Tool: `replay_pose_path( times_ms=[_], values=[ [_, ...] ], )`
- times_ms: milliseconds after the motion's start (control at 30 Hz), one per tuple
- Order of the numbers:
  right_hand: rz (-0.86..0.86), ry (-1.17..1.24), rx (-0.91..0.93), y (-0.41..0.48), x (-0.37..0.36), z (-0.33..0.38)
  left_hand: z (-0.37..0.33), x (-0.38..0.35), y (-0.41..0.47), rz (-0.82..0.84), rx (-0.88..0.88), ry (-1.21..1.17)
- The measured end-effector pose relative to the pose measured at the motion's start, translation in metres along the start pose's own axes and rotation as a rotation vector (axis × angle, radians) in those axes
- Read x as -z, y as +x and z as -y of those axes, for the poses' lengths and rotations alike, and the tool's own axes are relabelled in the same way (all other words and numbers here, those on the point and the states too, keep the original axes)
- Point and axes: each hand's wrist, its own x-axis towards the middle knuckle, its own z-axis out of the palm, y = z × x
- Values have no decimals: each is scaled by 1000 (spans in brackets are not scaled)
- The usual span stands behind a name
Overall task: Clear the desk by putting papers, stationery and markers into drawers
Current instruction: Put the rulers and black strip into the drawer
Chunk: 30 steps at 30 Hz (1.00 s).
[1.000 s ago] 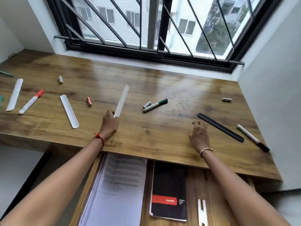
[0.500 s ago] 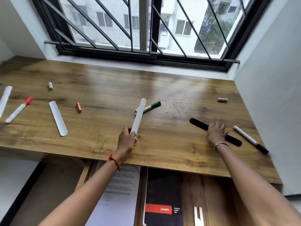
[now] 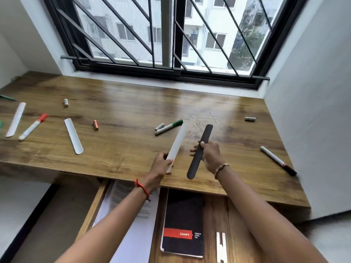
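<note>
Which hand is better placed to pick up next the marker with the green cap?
Left, probably. The left hand is on the same side as the green-capped marker. Both hands are full: the left holds a white strip, the right hand a black strip.

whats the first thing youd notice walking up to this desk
Two hands meet over the front edge of the desk: the left hand grips a white strip and the right hand a black strip, both lifted side by side. Below them an open drawer shows papers and a black pad. Markers, more white strips and batteries lie scattered across the desk, mostly at the left.
</note>
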Motion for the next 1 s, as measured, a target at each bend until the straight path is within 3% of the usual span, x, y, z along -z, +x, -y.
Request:
replay_pose_path(
  times_ms=[100, 233, 567, 767, 1000],
  values=[
    [151, 185, -186, -22, -17, 0, 0, -4, -18, 44, 18, -106],
    [279, 218, -238, -38, -26, -9, 5, 2, -44, 38, -39, -148],
    [254, 15, -247, -82, -66, -27, 18, 26, -106, -66, -328, 380],
    [334, -28, -218, -118, -107, -21, 12, 80, -130, -235, -271, 128],
    [450, -173, -238, -152, -172, -35, 28, 186, -139, -303, -145, 177]
  ],
)
